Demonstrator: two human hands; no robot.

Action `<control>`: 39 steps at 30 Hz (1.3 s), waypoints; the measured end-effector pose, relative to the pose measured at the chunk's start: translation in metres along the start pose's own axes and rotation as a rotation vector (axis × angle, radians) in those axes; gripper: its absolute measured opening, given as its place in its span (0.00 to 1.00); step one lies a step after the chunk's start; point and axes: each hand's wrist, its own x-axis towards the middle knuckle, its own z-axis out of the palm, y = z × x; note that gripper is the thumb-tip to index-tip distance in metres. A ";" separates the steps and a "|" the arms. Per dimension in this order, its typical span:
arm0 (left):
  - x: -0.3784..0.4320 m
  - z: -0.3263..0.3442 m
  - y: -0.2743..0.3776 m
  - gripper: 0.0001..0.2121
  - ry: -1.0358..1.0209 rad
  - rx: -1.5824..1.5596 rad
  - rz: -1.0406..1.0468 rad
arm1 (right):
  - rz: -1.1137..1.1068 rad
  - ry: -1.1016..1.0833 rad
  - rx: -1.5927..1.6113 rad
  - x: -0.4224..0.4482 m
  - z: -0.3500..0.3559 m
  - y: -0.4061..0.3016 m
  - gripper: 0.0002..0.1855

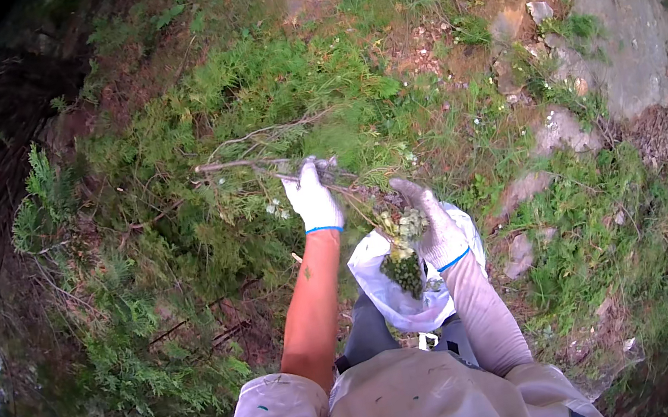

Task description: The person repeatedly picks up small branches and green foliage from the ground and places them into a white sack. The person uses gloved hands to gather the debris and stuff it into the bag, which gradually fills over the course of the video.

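My left hand (314,202), in a white knitted glove with a blue cuff, grips a thin woody conifer branch (229,165). The branch slants down to the right, its bare end pointing left. My right hand (438,225) wears a matching glove with soiled fingertips and cups a cluster of pale green cones (408,223); its thumb is hard to make out. Below the hands, a white plastic bag (376,267) hangs wide-mouthed in front of my legs. Small green cones or seeds (405,272) lie inside it. The right forearm hides part of its rim.
Feathery cut conifer foliage (192,224) covers the ground ahead and to the left. A leafy sprig (41,199) rises at far left. To the right are grass, scattered stones (541,12) and a large grey rock slab (627,31). Dry twigs (232,329) lie at lower left.
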 end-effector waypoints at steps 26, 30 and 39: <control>-0.130 -0.113 -0.054 0.18 -0.159 0.075 -0.702 | 0.375 0.270 -0.496 -0.013 -0.206 0.252 0.20; -0.153 -0.118 -0.064 0.21 0.023 0.394 -0.695 | 0.615 0.429 -0.943 -0.008 -0.192 0.277 0.21; -0.169 -0.175 -0.114 0.16 0.112 0.588 -0.793 | 1.135 0.406 -1.333 0.002 -0.195 0.322 0.22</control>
